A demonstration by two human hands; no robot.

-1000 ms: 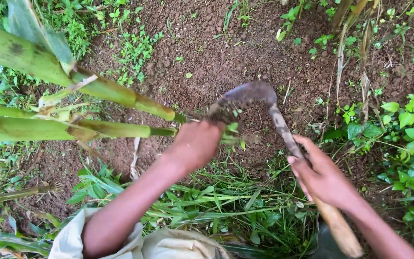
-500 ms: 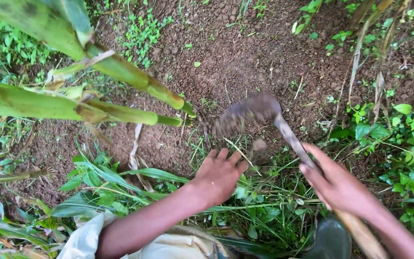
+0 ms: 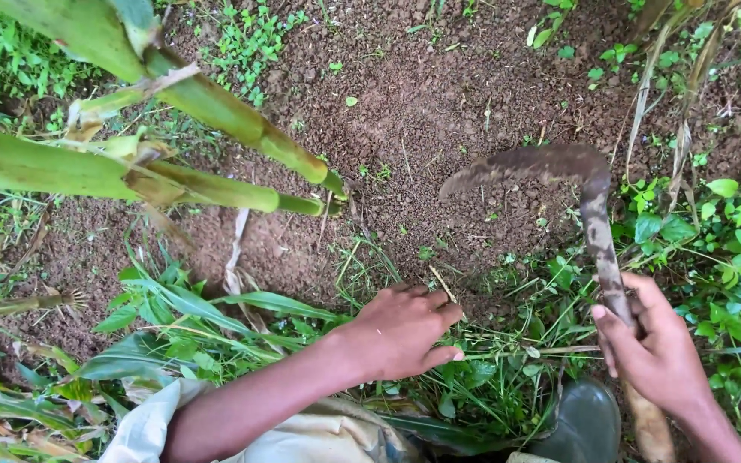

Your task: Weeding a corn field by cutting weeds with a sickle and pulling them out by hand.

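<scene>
While I'm looking down from the head cam, the right hand [image 3: 658, 356] is wrapped tight around the handle of a rusty curved-blade sickle with a pale wooden grip [image 3: 598, 249], fingers fully closed on it, thumb across the front. The sickle's long axis runs up and slightly left from that fist; the wooden butt sticks out below the hand toward the bottom edge. Up at the top the blade hooks over hard to the left, so the tip points left and a bit down, hanging over the patch of bare brown crumbly soil [image 3: 439, 111]. I can't tell if the tip touches the dirt or floats just above it.

The left hand [image 3: 405, 330] has nothing in it. It's held loosely, fingers bunched and half curled, knuckles up, resting on the clump of green grass blades [image 3: 490, 386] right at the soil's near edge. The blade tip sits up and to the right of it, well apart.

Room-wise: between the two hands it's just low grass and open dirt, and the soil ahead of the left hand is open. Up and left of the left hand, the thick green cut stalks with yellowish husks [image 3: 216, 184] lie slanting down toward the dirt, ends close together. Right of the sickle hand it's broad-leaved green weeds [image 3: 739, 249]. Just below, between the wrists, sits the toe of a dark green rubber boot [image 3: 581, 420].
</scene>
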